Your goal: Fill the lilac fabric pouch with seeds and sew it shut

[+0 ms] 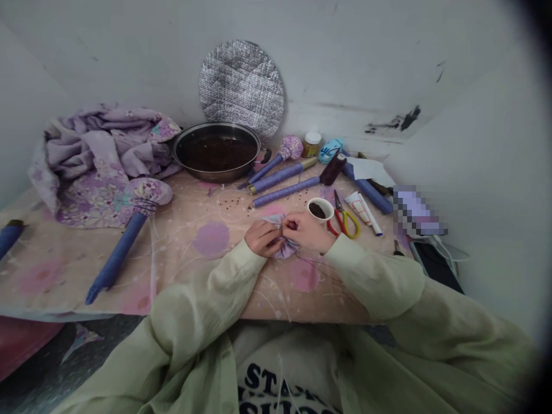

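My left hand [261, 237] pinches a small piece of purple floral cloth [288, 249] just above the tabletop. On the same cloth, my right hand [307, 230] has its fingers closed at the gathered middle, touching my left fingertips. A dark thread [317, 260] trails from the cloth below my right hand. Right behind that hand stands a white cup [321, 210] holding dark grains. Scissors [345, 218] with red and yellow handles lie to the cup's right. What is inside the cloth is hidden by my fingers.
At the back are a pan [215, 152] of dark grains, a silver round mat [241, 86] and a lidded jar [311, 144]. Several purple-wrapped sticks, one cloth-headed [125, 247], lie about. A thread spool [332, 168], bundled fabric [103, 155] and a phone [435, 265] sit further out.
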Tool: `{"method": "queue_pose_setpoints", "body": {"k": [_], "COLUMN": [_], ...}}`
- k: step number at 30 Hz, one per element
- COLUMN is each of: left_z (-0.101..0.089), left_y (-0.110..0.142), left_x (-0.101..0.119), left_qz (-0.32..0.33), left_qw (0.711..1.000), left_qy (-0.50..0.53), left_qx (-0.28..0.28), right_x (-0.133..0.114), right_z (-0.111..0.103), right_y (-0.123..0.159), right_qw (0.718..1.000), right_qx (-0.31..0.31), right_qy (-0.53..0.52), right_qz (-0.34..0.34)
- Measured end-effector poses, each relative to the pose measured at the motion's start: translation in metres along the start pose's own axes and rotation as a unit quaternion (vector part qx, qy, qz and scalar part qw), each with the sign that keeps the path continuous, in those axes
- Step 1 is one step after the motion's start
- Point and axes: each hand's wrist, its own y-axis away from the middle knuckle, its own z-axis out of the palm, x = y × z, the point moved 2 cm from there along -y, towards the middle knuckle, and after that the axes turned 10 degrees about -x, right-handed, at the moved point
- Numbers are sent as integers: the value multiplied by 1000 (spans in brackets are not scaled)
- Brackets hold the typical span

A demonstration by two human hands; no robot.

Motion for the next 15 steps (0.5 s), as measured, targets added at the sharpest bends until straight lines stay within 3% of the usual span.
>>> {"method": "queue_pose_setpoints", "body": {"k": [4,9,13,15], "left_z": [-1,-3,-2,-1], "left_y": [2,3,4,4], "left_x": [1,2,2,3], "left_qz": [-47,-11,-19,-28], "left_qw": [999,999,999,999], "left_qy": [-4,-30,-36,-30], "left_qx": [0,18,17,14], "right_x": [-5,-2,-6,-6], "right_z": [-7,-13,-12,-8], "right_y": [3,2,-1,-3], "right_qw": [997,996,984,985], "right_qx": [19,-55,-50,-51], "right_qy": [62,70,151,154], "right_qz": [-48,-28,-75,-66]}}
